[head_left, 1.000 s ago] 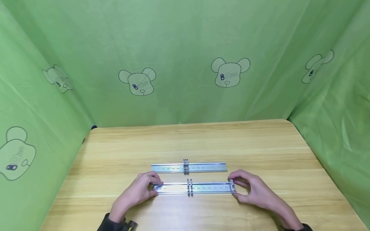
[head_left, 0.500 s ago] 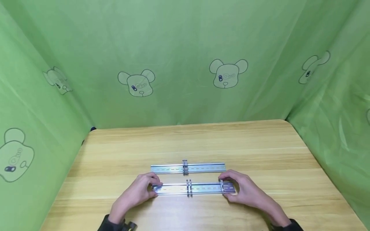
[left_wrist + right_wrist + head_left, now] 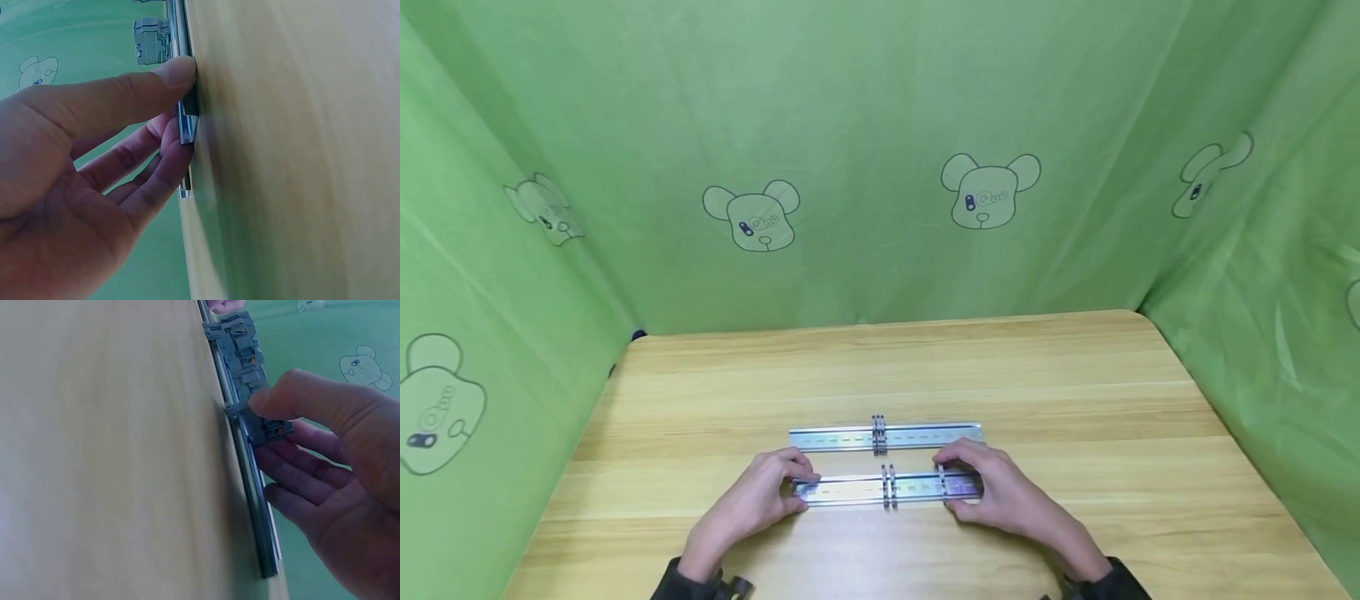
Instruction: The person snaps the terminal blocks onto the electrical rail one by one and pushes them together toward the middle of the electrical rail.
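Note:
In the head view, my left hand [image 3: 765,493] grips the left end of the nearer slotted metal DIN rail [image 3: 842,492], thumb on the near edge and fingers on the far edge. My right hand [image 3: 1000,492] pinches a thin grey terminal block [image 3: 942,482] seated across that rail, right of its middle. Two more terminal blocks [image 3: 889,487] stand on the rail to its left, a gap away from the pinched one. The right wrist view shows my thumb and fingers around the grey block [image 3: 255,428], with bare rail [image 3: 255,500] running beyond it.
A second DIN rail [image 3: 831,439] lies parallel just behind, with several terminal blocks [image 3: 878,435] clustered near its middle. Both rails are on the wooden table [image 3: 700,392]. Green fabric curtains [image 3: 865,275] with bear-head prints stand around its back and sides.
My right hand has slid leftward along the nearer rail with the terminal block, from the rail's right end toward the two middle blocks. My left hand keeps its grip on the left end.

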The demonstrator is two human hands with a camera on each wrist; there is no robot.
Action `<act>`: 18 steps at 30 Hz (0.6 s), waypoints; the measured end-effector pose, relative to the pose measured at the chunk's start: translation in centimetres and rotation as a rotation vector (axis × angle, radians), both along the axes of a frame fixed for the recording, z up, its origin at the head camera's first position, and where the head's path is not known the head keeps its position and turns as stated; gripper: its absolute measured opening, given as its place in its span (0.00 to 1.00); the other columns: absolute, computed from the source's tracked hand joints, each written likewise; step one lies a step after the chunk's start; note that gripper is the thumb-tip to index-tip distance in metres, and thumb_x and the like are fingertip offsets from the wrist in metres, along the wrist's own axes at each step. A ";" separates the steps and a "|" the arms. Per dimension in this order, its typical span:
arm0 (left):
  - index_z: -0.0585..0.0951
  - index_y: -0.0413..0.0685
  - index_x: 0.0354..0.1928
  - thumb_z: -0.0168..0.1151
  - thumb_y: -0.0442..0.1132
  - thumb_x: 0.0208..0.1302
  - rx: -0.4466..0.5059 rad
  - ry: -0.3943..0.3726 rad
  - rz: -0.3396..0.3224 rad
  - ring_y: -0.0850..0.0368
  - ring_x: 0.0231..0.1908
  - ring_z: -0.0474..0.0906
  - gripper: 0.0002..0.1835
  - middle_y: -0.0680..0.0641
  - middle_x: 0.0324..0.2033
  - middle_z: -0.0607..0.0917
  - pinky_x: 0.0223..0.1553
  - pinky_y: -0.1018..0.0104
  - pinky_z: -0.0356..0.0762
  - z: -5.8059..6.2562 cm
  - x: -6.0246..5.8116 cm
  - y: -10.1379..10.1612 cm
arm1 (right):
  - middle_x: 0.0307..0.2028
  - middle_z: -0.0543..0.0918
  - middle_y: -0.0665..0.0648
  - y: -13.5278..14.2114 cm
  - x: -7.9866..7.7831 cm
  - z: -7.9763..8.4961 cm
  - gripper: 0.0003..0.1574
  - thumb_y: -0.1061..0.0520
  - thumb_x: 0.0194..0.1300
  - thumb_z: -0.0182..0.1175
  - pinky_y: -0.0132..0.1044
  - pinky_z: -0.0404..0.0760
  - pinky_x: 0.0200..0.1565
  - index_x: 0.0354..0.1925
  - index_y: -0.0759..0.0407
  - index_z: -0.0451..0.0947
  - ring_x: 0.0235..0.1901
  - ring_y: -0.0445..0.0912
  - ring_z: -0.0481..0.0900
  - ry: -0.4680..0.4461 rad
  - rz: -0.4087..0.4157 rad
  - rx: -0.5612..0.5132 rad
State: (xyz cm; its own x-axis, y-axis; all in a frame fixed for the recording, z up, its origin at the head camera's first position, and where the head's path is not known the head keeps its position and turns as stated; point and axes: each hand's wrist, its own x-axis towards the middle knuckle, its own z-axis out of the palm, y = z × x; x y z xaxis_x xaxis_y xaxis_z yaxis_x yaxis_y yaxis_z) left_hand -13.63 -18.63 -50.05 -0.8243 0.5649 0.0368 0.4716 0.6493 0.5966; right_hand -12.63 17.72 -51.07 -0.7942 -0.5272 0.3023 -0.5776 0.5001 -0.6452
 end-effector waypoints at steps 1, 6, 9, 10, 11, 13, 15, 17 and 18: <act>0.88 0.42 0.43 0.75 0.32 0.46 0.000 -0.001 0.000 0.54 0.43 0.80 0.18 0.51 0.42 0.84 0.48 0.57 0.83 0.0 0.0 0.0 | 0.46 0.83 0.49 -0.2 0.1 -0.1 0.33 0.62 0.41 0.76 0.47 0.84 0.46 0.49 0.58 0.79 0.46 0.44 0.80 0.006 0.003 -0.004; 0.88 0.41 0.43 0.75 0.32 0.46 0.010 -0.008 -0.005 0.54 0.43 0.81 0.18 0.49 0.42 0.85 0.47 0.56 0.84 0.2 0.0 0.1 | 0.46 0.83 0.51 -1.4 0.2 -0.3 0.32 0.62 0.41 0.76 0.47 0.84 0.46 0.49 0.60 0.79 0.46 0.45 0.80 0.043 0.031 -0.022; 0.88 0.41 0.43 0.75 0.32 0.46 0.011 -0.009 -0.010 0.54 0.42 0.81 0.18 0.49 0.42 0.85 0.46 0.57 0.84 0.2 0.1 0.1 | 0.46 0.83 0.52 -2.1 0.2 -0.3 0.32 0.62 0.41 0.76 0.47 0.84 0.47 0.49 0.61 0.79 0.46 0.46 0.81 0.038 0.035 -0.030; 0.88 0.41 0.43 0.75 0.31 0.45 0.011 -0.010 -0.010 0.54 0.42 0.81 0.18 0.49 0.42 0.85 0.46 0.57 0.84 0.3 0.1 0.1 | 0.46 0.83 0.53 -2.3 0.2 -0.3 0.32 0.62 0.42 0.75 0.47 0.84 0.47 0.49 0.61 0.79 0.46 0.46 0.81 0.035 0.034 -0.028; 0.88 0.41 0.43 0.75 0.31 0.45 0.010 -0.009 -0.010 0.54 0.42 0.81 0.18 0.49 0.42 0.85 0.46 0.57 0.84 0.3 0.1 0.1 | 0.46 0.83 0.52 -2.5 0.2 -0.3 0.32 0.62 0.42 0.75 0.47 0.84 0.48 0.49 0.61 0.79 0.46 0.46 0.80 0.032 0.030 -0.024; 0.88 0.41 0.43 0.75 0.31 0.45 0.009 -0.008 -0.008 0.54 0.42 0.81 0.18 0.49 0.42 0.85 0.46 0.57 0.84 0.2 0.1 0.0 | 0.47 0.83 0.53 -3.0 0.2 -0.3 0.32 0.61 0.42 0.75 0.47 0.84 0.49 0.49 0.61 0.79 0.48 0.45 0.80 0.028 0.023 -0.015; 0.88 0.41 0.43 0.75 0.31 0.45 0.008 -0.007 -0.006 0.54 0.42 0.81 0.18 0.49 0.42 0.85 0.46 0.57 0.84 0.2 0.1 0.0 | 0.48 0.83 0.52 -3.4 0.2 -0.3 0.32 0.59 0.43 0.75 0.47 0.83 0.51 0.49 0.60 0.79 0.49 0.45 0.80 0.029 0.015 -0.002; 0.88 0.41 0.43 0.75 0.31 0.45 0.008 -0.005 -0.008 0.54 0.42 0.81 0.18 0.49 0.42 0.85 0.46 0.57 0.84 0.2 0.0 0.0 | 0.48 0.83 0.52 -3.8 0.2 -0.4 0.32 0.59 0.43 0.76 0.47 0.83 0.51 0.49 0.60 0.79 0.50 0.45 0.80 0.031 0.008 -0.002; 0.88 0.41 0.43 0.76 0.31 0.45 0.009 -0.008 -0.008 0.54 0.42 0.81 0.18 0.49 0.42 0.85 0.45 0.57 0.84 0.2 0.0 0.0 | 0.48 0.83 0.52 -3.9 0.2 -0.4 0.32 0.59 0.43 0.76 0.47 0.83 0.51 0.49 0.60 0.79 0.50 0.46 0.80 0.034 0.007 -0.006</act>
State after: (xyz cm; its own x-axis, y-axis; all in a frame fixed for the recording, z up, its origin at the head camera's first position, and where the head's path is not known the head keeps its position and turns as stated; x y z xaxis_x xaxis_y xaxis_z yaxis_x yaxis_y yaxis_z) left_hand -13.60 -18.60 -49.81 -0.8203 0.5709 0.0356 0.4720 0.6403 0.6060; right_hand -12.41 13.78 -51.47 -0.7797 -0.5308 0.3323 -0.6028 0.4925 -0.6277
